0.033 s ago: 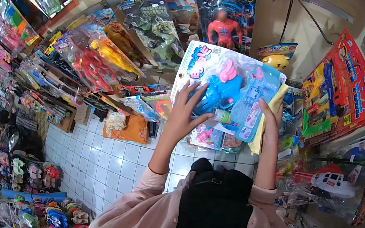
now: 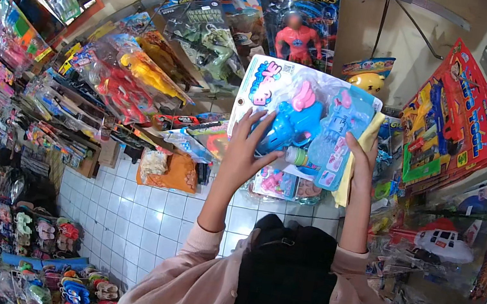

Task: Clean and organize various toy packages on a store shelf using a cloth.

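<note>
In front of me is a bubble toy in a blister pack [image 2: 345, 108], tilted, with a blue plastic toy [image 2: 297, 122], a pink part [image 2: 303, 95] and a small green-labelled bottle [image 2: 297, 155] under clear plastic. My left hand [image 2: 248, 149] lies on the pack's left front with its fingers spread. At the right edge my right hand [image 2: 361, 166] grips the pack, thumb on the front. A yellow cloth [image 2: 345, 186] hangs along that edge, held by the same hand; its fingers behind the pack are partly hidden.
Packaged action figures [image 2: 302, 39] hang on the wall ahead, more toy packs [image 2: 132, 80] at the left. Red toy tool sets [image 2: 458, 118] and a toy helicopter [image 2: 444, 242] are at the right. Below the held pack is another toy pack [image 2: 274, 183]. Sandals [image 2: 77, 291] stand lower left, beside white floor tiles [image 2: 135, 211].
</note>
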The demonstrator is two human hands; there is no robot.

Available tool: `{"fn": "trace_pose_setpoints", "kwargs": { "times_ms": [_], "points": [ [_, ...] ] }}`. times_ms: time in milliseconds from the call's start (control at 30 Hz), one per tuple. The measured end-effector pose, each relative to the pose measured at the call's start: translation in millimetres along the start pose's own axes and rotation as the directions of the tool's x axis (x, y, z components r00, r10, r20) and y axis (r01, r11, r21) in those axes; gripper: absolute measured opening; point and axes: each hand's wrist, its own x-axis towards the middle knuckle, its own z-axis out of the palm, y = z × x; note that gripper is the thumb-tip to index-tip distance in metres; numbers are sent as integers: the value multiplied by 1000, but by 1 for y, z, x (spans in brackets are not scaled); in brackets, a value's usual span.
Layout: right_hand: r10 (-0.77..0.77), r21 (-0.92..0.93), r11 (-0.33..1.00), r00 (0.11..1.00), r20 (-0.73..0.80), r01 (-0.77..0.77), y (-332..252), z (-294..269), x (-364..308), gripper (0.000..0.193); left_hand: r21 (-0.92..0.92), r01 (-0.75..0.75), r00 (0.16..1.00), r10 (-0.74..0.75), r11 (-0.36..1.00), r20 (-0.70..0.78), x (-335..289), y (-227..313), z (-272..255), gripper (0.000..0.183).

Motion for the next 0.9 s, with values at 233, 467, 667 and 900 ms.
{"fn": "trace_pose_setpoints", "kwargs": {
  "times_ms": [233,467,667,900],
  "points": [
    [-32,9,999,999,-26,32,-8,-1,-10,68,31,-71,993,74,997,-95,13,2,-1,68],
    [-51,127,991,999,-9,52,8,-5,-22,71,-58,-213,947,191,975,-258,-6,-14,-1,61],
    [27,146,989,999,-39,-21,25,-1,-33,72,-56,-210,892,168,976,-420,-9,-10,-3,56],
    [117,177,979,991,-64,-104,29,1,-36,78,-71,-177,858,119,982,-499,2,-16,1,47]
  ]
}}
